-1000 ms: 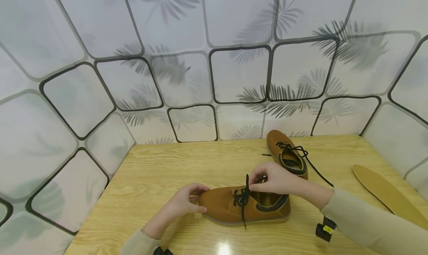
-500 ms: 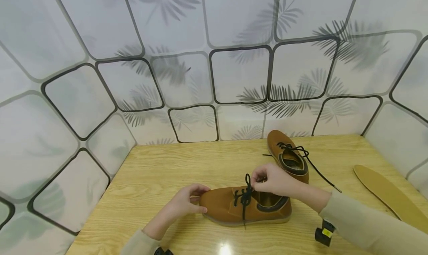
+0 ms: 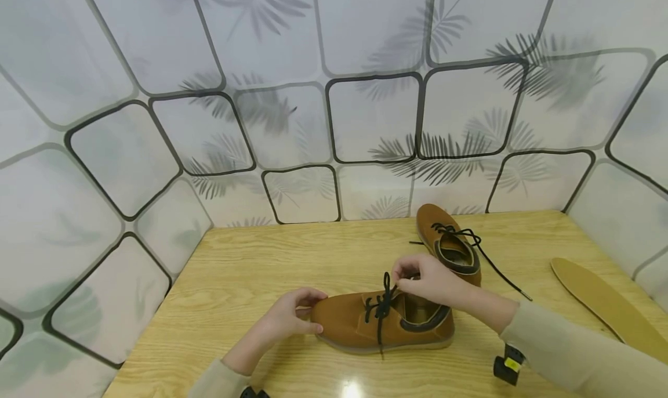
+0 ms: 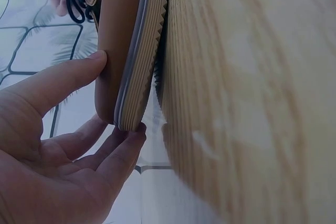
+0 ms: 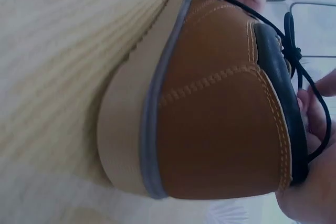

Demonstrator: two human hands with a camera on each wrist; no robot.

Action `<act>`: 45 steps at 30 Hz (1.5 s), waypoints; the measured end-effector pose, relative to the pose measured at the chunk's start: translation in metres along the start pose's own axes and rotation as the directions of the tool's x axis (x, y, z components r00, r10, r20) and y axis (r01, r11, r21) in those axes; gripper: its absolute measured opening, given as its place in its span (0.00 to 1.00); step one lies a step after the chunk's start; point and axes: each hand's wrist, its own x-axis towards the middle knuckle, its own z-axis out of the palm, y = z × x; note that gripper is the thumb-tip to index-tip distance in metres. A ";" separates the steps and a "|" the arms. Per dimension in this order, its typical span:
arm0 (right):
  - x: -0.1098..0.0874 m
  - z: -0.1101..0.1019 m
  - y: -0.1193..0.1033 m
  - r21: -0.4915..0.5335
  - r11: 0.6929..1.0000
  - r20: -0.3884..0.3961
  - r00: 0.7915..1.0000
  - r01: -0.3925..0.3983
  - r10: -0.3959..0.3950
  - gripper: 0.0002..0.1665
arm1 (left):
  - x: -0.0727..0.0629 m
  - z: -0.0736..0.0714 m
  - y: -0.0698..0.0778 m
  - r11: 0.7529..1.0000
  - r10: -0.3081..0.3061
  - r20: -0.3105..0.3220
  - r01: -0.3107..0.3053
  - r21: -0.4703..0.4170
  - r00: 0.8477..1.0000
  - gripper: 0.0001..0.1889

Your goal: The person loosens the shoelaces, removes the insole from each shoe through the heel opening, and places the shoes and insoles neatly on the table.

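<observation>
A brown lace-up shoe (image 3: pixel 341 317) stands on its sole on the wooden table, toe pointing left. My left hand (image 3: pixel 289 314) grips the toe; in the left wrist view the thumb presses the leather upper (image 4: pixel 118 40) and the other fingers reach round the toe end. A black shoelace (image 3: pixel 383 308) is knotted over the tongue, with a small loop standing up and one end hanging down the near side. My right hand (image 3: pixel 430 279) is over the shoe's opening and pinches the lace close to the knot. In the right wrist view the heel (image 5: pixel 220 140) hides part of that hand.
Behind the right hand a matching brown shoe (image 3: pixel 432 215) stands at the back of the table (image 3: pixel 261 253), its lace trailing to the right. A flat tan insole (image 3: pixel 600 296) lies on the right side. Patterned fabric walls (image 3: pixel 376 119) enclose the table.
My right hand has moved slightly right, drawing the lace; the upright strand at the knot now shows as a narrow loop. The left hand and the shoe have stayed put.
</observation>
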 end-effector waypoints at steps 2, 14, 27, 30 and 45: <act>0.000 -0.001 -0.001 -0.043 0.999 0.023 0.999 0.033 -0.032 0.07 | 0.000 0.000 0.000 1.000 0.001 0.002 -0.001 -0.003 1.000 0.30; 0.002 -0.005 -0.005 -0.137 0.984 0.115 0.988 0.118 -0.103 0.04 | 0.001 0.000 -0.001 1.000 -0.003 0.009 0.003 -0.003 1.000 0.30; 0.002 0.003 0.004 -0.068 0.995 0.044 0.997 0.073 -0.070 0.06 | 0.001 0.000 -0.003 1.000 -0.009 0.017 0.009 -0.029 1.000 0.31; 0.001 0.003 0.005 -0.049 0.997 0.020 0.998 0.057 -0.056 0.06 | 0.001 -0.001 -0.003 1.000 -0.005 0.014 0.005 -0.020 1.000 0.31; 0.002 0.001 0.003 -0.049 0.998 0.024 0.999 0.024 -0.023 0.04 | 0.001 -0.001 0.000 1.000 -0.008 0.014 0.009 -0.011 1.000 0.30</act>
